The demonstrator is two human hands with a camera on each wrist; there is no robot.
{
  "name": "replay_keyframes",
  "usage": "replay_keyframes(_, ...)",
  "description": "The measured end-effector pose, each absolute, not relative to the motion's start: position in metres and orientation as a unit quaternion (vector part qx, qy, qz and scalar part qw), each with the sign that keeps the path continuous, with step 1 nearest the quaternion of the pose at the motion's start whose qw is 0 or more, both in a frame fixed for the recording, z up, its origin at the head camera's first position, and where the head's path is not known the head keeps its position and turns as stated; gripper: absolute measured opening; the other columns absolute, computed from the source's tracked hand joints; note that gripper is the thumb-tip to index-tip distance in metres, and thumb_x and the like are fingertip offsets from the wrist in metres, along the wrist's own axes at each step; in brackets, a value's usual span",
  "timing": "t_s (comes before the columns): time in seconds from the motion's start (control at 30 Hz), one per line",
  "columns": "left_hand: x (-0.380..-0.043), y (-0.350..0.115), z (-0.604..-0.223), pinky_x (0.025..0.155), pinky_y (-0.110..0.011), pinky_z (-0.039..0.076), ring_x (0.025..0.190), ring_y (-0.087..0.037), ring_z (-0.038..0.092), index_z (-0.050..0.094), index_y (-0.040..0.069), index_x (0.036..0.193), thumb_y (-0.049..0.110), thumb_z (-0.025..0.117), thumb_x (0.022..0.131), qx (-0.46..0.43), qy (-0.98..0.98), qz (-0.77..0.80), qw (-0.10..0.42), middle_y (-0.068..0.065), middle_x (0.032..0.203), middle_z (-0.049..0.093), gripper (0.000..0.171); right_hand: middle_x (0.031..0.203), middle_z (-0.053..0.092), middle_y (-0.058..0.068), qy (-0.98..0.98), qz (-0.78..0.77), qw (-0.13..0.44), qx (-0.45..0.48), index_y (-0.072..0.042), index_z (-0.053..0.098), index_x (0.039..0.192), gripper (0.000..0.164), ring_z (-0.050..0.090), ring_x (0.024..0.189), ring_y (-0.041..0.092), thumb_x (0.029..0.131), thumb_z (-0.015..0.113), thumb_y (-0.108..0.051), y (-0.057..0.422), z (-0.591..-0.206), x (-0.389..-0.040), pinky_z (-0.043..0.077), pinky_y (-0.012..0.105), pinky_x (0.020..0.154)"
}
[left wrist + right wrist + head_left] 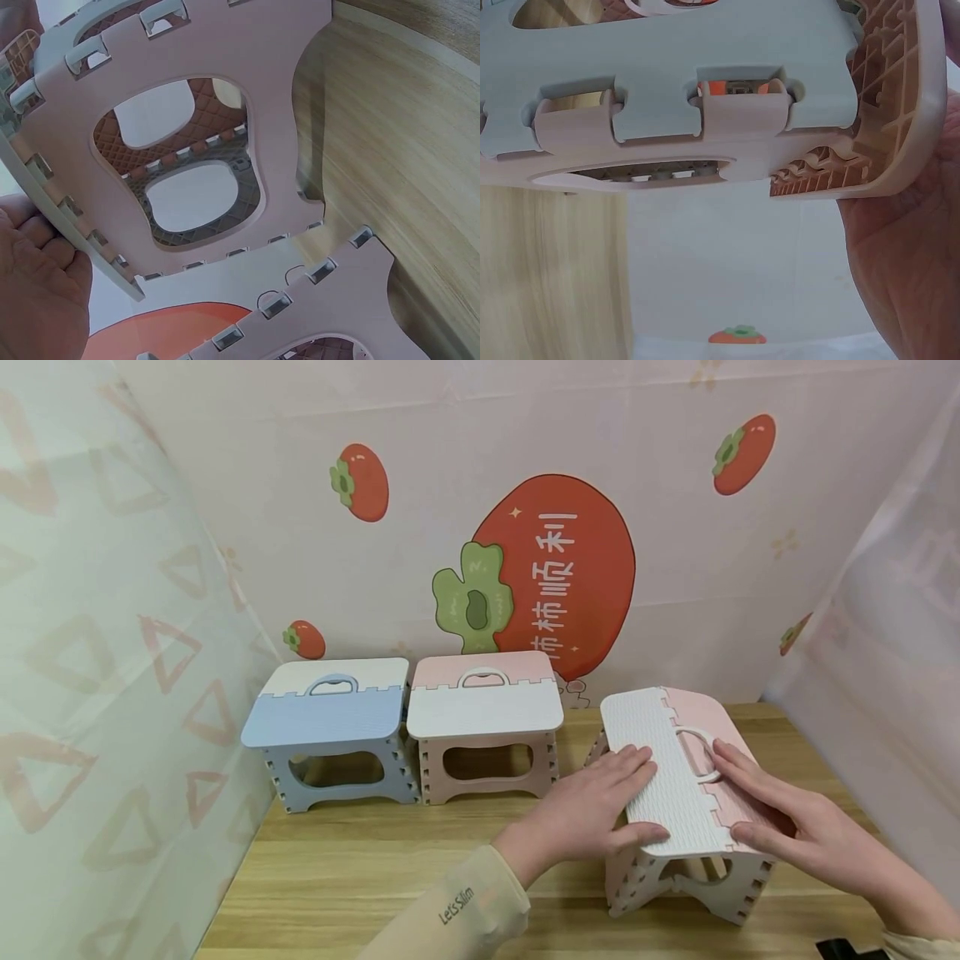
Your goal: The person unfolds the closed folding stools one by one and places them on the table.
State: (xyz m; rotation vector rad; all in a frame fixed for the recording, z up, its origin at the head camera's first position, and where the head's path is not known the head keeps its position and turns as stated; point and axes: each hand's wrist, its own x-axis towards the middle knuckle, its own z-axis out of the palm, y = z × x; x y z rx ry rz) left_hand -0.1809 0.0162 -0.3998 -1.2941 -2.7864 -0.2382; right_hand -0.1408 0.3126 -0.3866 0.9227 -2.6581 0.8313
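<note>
A folding step stool (651, 735) with a half white, half pink top stands unfolded on the right of the table. My left hand (592, 806) rests on its white half, fingers extended over the ribbed surface and thumb near the front edge. On the pink half lies my right hand (813, 827), its fingertips beside the white carrying handle (701, 753). From below, the left wrist view shows the stool's pink leg panel (274, 135) with its oval opening, and the left palm (37, 300) at the rim. Pink ribbing under the top (900, 97) shows beside the right palm (907, 240).
Two more unfolded stools stand side by side at the back left: a blue and white one (326, 722) and a pink and white one (486, 714). Beneath everything is a wood-grain table (360, 868). Printed fabric (262, 527) hangs behind and at both sides.
</note>
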Motion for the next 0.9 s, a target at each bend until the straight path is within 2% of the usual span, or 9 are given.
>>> replay_keyframes(0.33,-0.1804,0.017,-0.3988,0.126,-0.025,0.008,0.157,-0.012,0.008,0.022,0.017,0.164,0.071,0.029,0.101,-0.419,-0.905,-0.068,0.031,0.004,0.171,0.013,0.083,0.163,0.04,0.003,-0.904,0.276,0.109,0.307,-0.016,0.047,0.155,0.083,0.029,0.146,-0.009,0.081,0.085,-0.006,0.3129,-0.3865,-0.1397,0.027,0.0,0.103)
replay_keyframes(0.73,-0.1804,0.0188,-0.3984,0.125,-0.025,0.008,0.157,-0.011,0.008,0.023,0.018,0.164,0.071,0.026,0.102,-0.421,-0.905,-0.057,0.03,0.005,0.171,0.014,0.082,0.159,0.045,0.008,-0.917,0.258,0.099,0.287,-0.021,0.052,0.152,0.072,0.023,0.149,-0.007,0.087,0.081,-0.012,0.3119,-0.386,-0.1392,0.018,0.001,0.112)
replay_keyframes(0.9,-0.1793,0.0192,-0.3969,0.125,-0.024,0.009,0.157,-0.011,0.01,0.025,0.018,0.164,0.07,0.026,0.102,-0.419,-0.906,-0.047,0.032,0.005,0.171,0.016,0.081,0.157,0.049,0.003,-0.921,0.25,0.102,0.28,-0.025,0.052,0.151,0.068,0.025,0.148,-0.009,0.09,0.079,-0.015,0.31,-0.3843,-0.1392,0.018,0.0,0.111)
